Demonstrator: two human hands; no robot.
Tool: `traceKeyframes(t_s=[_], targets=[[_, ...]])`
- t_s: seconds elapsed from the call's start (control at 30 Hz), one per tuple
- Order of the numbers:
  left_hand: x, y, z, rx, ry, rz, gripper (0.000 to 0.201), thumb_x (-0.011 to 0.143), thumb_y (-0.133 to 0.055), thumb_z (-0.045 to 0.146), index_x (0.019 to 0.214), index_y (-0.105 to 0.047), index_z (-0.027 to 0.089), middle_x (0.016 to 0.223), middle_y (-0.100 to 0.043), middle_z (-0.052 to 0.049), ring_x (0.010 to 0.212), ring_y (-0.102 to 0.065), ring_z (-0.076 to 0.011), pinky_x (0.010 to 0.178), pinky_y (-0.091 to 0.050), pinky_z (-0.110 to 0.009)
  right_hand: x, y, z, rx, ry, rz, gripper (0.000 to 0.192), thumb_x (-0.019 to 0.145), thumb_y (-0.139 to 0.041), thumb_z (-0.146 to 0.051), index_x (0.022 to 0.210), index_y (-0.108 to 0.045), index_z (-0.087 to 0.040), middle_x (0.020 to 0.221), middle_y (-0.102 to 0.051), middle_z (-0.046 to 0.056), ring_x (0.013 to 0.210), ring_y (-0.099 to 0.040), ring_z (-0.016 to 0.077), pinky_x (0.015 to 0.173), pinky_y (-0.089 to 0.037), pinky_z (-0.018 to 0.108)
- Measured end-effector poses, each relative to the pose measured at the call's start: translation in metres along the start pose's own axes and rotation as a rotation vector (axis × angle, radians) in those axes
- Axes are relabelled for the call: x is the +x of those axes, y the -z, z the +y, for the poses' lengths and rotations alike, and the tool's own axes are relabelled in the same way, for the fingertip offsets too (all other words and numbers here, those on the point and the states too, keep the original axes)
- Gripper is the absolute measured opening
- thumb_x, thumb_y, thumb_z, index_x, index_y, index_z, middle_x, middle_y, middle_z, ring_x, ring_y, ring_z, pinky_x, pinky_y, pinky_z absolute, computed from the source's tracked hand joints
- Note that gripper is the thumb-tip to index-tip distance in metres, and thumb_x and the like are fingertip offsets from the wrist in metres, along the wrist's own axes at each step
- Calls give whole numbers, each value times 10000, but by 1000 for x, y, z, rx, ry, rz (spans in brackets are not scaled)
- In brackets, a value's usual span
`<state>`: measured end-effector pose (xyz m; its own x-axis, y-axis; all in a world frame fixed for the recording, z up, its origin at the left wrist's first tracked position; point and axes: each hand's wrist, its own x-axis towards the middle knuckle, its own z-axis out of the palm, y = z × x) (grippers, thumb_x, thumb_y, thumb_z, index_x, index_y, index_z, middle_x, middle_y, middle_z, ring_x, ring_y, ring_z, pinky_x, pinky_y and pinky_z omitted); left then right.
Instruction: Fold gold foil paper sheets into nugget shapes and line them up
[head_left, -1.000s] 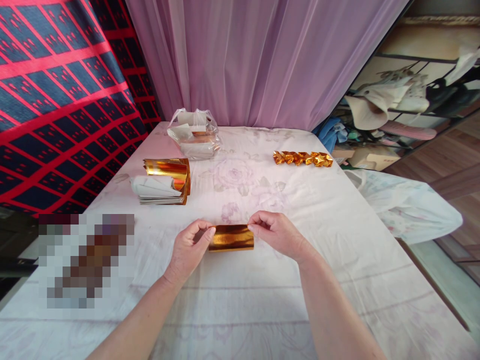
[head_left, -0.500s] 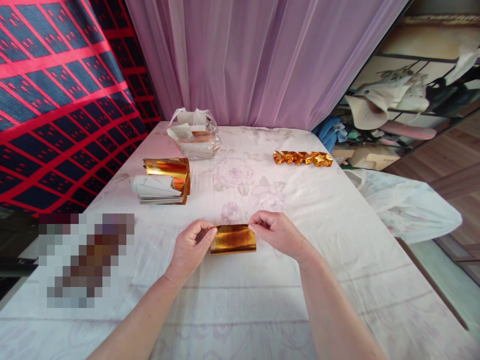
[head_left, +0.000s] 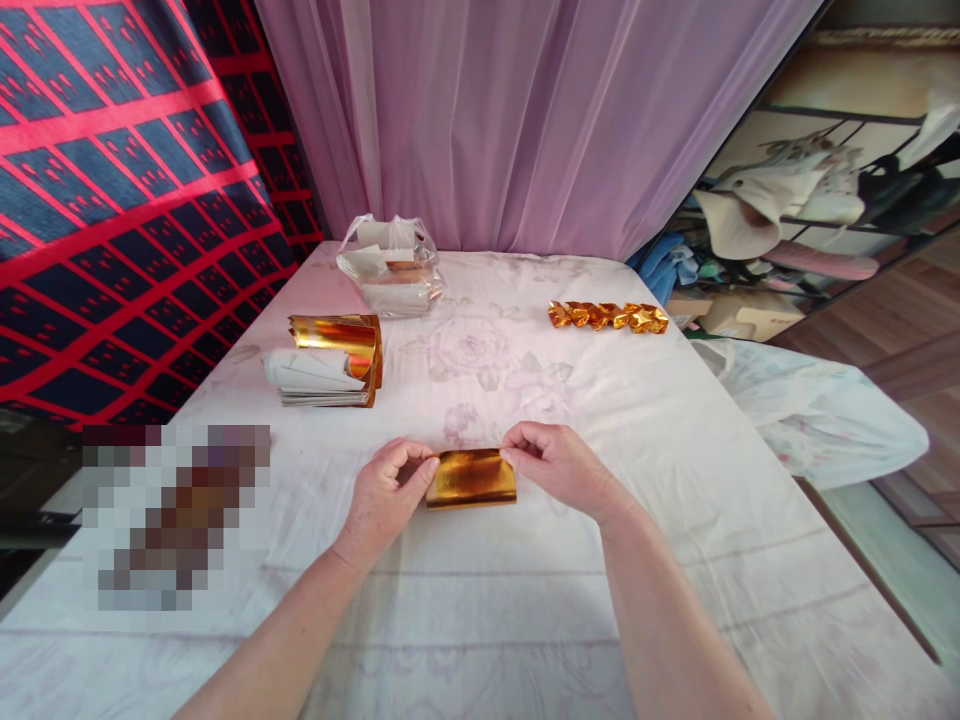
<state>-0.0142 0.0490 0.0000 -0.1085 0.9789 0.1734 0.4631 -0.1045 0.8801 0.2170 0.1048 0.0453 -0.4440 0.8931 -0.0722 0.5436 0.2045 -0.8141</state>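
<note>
A folded sheet of shiny gold foil paper [head_left: 472, 480] lies in front of me, its near edge a rounded fold. My left hand [head_left: 391, 490] pinches its upper left corner between thumb and forefinger. At the upper right corner, my right hand [head_left: 551, 462] pinches it the same way. Farther off to the left stands a bent stack of gold foil paper [head_left: 341, 345] with white backs. A row of folded gold foil pieces [head_left: 607, 316] sits at the back right of the table.
A clear plastic bag [head_left: 394, 270] with more paper stands at the back, before the purple curtain [head_left: 480, 120]. A pixelated patch [head_left: 180, 520] hides something at left. Past the right edge are a white bag [head_left: 832, 420] and a loaded shelf [head_left: 795, 200].
Both hands keep their pinch on the foil paper. The whole view has shifted very slightly; nothing on the table has visibly changed place.
</note>
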Motion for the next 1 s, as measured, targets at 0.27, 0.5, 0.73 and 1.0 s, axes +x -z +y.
traceKeyframes(t_s=[0.27,0.5,0.73,1.0], targets=[[0,1,1,-14,16,-11,164,822,-581,325,740,-642,197,674,-613,4,692,-582,-147,652,-464,-240,0,0,1,24,15,-2,137,799,-537,-286,705,-593,-203,636,-575,-34,595,-487,113,557,-349,233],[0,0,0,-19,13,-4,154,815,-586,320,740,-644,199,679,-615,4,682,-580,-142,645,-464,-235,0,0,2,20,10,-4,145,804,-530,-292,708,-595,-204,632,-567,-34,591,-474,112,554,-339,236],[0,0,0,-10,19,-8,148,815,-587,316,745,-646,200,688,-615,6,690,-582,-142,654,-457,-237,0,0,1,10,2,-10,144,798,-525,-292,700,-584,-205,636,-566,-33,600,-479,116,564,-342,240],[0,0,-1,-17,13,-13,163,818,-584,329,751,-643,193,699,-622,0,683,-581,-141,669,-465,-248,0,0,2,16,-6,-11,139,789,-536,-296,701,-590,-203,628,-562,-36,591,-479,114,556,-340,236]])
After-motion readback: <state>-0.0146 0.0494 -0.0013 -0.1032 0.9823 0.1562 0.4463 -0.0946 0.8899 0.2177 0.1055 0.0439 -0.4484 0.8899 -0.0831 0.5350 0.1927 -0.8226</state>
